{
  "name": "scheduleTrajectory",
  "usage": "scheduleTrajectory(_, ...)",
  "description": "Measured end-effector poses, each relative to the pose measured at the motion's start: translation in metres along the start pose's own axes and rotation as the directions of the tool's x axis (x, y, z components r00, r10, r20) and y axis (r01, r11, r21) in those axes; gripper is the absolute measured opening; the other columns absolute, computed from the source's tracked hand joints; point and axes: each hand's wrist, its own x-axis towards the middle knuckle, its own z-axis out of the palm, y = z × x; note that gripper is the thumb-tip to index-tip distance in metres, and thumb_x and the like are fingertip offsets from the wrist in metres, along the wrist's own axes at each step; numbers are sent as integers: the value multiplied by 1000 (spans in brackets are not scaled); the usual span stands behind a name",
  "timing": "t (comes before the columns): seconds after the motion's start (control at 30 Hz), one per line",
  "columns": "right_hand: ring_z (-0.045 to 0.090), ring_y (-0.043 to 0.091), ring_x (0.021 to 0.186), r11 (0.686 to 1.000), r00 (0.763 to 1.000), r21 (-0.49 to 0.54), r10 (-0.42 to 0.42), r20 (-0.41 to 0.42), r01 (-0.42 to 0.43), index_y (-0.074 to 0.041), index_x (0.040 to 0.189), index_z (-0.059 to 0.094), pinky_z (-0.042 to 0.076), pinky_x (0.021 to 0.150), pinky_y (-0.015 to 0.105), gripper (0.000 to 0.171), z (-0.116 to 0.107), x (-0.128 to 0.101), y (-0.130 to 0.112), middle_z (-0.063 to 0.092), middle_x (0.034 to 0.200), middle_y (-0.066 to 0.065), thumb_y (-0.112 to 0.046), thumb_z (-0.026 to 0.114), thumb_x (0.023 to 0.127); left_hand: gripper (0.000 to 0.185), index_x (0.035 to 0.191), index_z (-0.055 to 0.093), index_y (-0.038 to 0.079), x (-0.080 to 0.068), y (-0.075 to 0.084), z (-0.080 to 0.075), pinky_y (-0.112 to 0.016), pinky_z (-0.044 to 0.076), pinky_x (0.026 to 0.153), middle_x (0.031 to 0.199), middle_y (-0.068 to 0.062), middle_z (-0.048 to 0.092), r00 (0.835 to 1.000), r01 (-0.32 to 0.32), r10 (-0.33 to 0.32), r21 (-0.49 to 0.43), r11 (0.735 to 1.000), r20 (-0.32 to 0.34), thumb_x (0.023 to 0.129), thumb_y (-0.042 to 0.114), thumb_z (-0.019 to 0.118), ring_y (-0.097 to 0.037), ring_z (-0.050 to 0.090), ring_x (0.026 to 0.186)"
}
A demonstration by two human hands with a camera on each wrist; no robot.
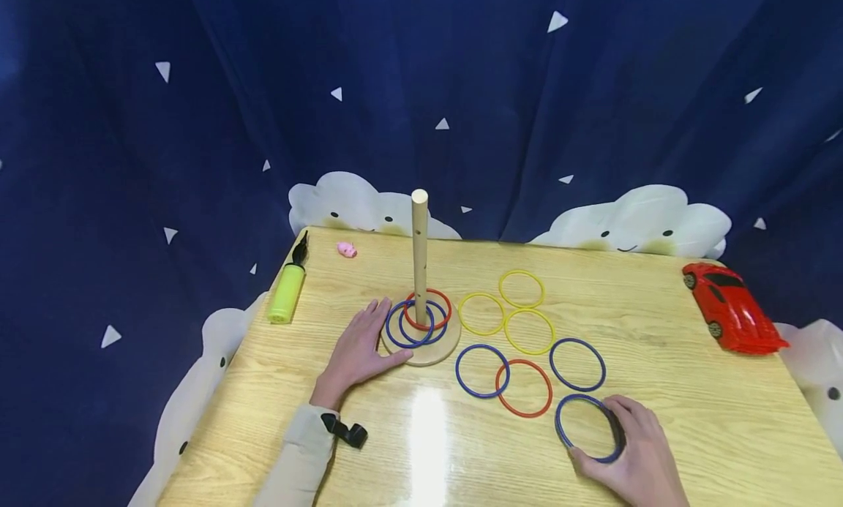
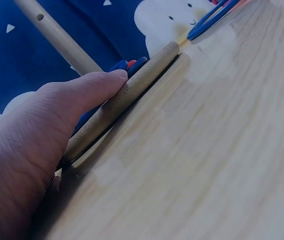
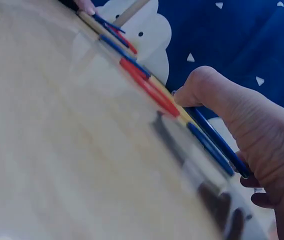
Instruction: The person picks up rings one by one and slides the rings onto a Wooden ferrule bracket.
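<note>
Hands, two. Left hand (image 1: 358, 353), lower centre-left of the frame: fingers extended, thumb resting on the rim of the base, grasping nothing. Right hand (image 1: 642, 448), lower right: thumb and fingers pinching the held blue ring (image 1: 557, 423), raised off the table; its outline looks doubled, so one ring or two cannot be told.

Wooden base (image 1: 431, 355), round, one, at centre. Wooden peg (image 1: 420, 258), one, upright on it.

Rings around the peg, three: one red ring (image 1: 428, 329), two blue rings (image 1: 387, 328), overlapping, low on the base.

Loose rings, six, right of centre: three yellow rings (image 1: 530, 352), close together; two blue rings on the table (image 1: 579, 389); one loose red ring (image 1: 525, 416), overlapping the left-hand blue one.

Table (image 1: 658, 331), wood-grained, one. Red toy car (image 1: 734, 309), one, far right. Yellow-green pump (image 1: 287, 293), black-nozzled, one, left. Pink pig figure (image 1: 346, 249), one, upper left of the table.
</note>
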Motion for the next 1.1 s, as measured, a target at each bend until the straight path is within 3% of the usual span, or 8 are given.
scheduleTrajectory(0.1, 54, 35, 109, 999, 999, 38, -33, 2, 33, 2, 114, 71, 19, 102, 4, 87, -3, 10, -9, 63, 121, 17, -36, 103, 43, 117, 168, 25, 14, 1, 1, -1, -46, 17, 131, 172, -5, 29, 1000, -14, 14, -7, 1000, -12, 82, 86, 60, -25, 21, 160)
scheduleTrajectory(0.27, 53, 35, 113, 990, 995, 106, -99, 18, 96, 2, 118, 69, 22, 104, 8, 86, -3, 28, -27, 62, 124, 18, -29, 102, 44, 117, 168, 24, 13, 2, 0, -2, -47, 18, 131, 171, -6, 28, 999, -20, 20, 1, 1000, -26, 82, 84, 62, -25, 21, 160)
scheduleTrajectory(0.5, 52, 27, 119, 966, 970, 154, -223, 98, 206, 2, 125, 67, 24, 110, 10, 94, -3, 61, -48, 61, 129, 13, -36, 103, 47, 117, 168, 23, 14, 1, 0, -3, -45, 15, 131, 172, -4, 26, 1000, -9, 9, -5, 1000, -7, 82, 84, 62, -23, 19, 160)
scheduleTrajectory(0.67, 53, 24, 121, 927, 936, 219, -334, 113, 304, 0, 130, 65, 29, 111, 8, 96, -11, 97, -62, 60, 132, 12, -34, 102, 49, 117, 168, 22, 15, 0, 0, -3, -43, 14, 131, 173, -4, 25, 1000, -1, 1, 8, 1000, 1, 83, 84, 61, -23, 18, 160)
scheduleTrajectory(0.87, 54, 22, 124, 892, 908, 286, -398, 130, 350, 0, 133, 63, 34, 111, 9, 96, -28, 146, -87, 58, 136, 11, -30, 101, 50, 117, 168, 23, 13, 0, 0, -3, -45, 16, 131, 172, -6, 27, 1000, -8, 8, 6, 1000, -2, 83, 84, 62, -26, 20, 160)
scheduleTrajectory(1.1, 57, 22, 120, 795, 842, 358, -538, 42, 490, 4, 133, 63, 40, 109, 14, 91, -39, 198, -115, 59, 135, 14, -43, 93, 62, 117, 168, 22, 14, 0, 0, -2, -45, 16, 131, 172, -5, 26, 1000, -9, 9, 6, 1000, 11, 83, 84, 60, -25, 19, 160)
